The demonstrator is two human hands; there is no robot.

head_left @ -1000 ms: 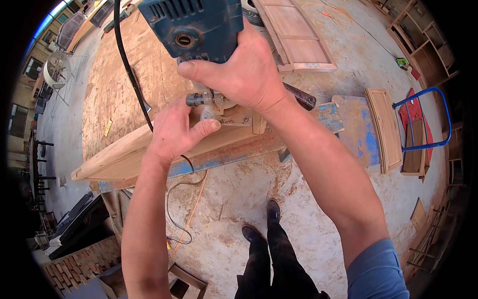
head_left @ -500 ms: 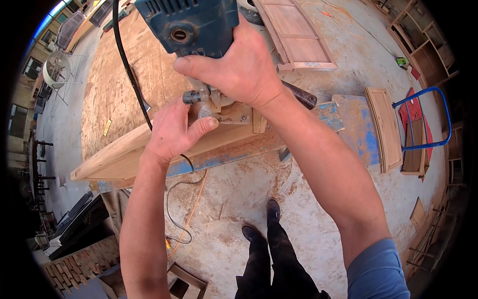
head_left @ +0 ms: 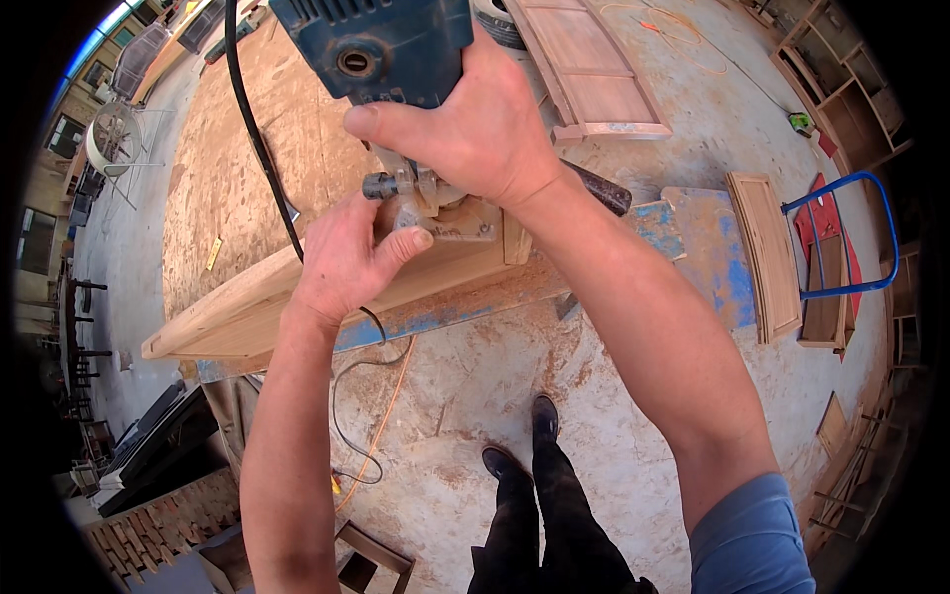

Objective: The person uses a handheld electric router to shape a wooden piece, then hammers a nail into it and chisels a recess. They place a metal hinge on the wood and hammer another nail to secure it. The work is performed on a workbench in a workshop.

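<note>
A wood router (head_left: pixel 381 54) with a dark blue motor body stands upright on a wooden frame (head_left: pixel 247 302) at the near edge of the workbench. My right hand (head_left: pixel 485 134) wraps round the lower part of the body, thumb across its near side. Lower down, my left hand (head_left: pixel 346 257) grips the router's base beside a black knob (head_left: pixel 378 186), its thumb lying on the clear base plate (head_left: pixel 460 226). The left fingertips are hidden behind the hand and the base. The cutter is also out of sight.
A black power cord (head_left: pixel 252 129) runs down past the bench's sawdust-covered top (head_left: pixel 223 158). A dark bar (head_left: pixel 599 188) juts out at right. Panelled wooden doors (head_left: pixel 584 69) lie beyond, with a blue-handled cart (head_left: pixel 896 233) farther right. Cables (head_left: pixel 346 416) trail on the floor near my feet.
The router's body has shifted very slightly to the left and up, my right hand moving with it. My left hand keeps nearly the same place.
</note>
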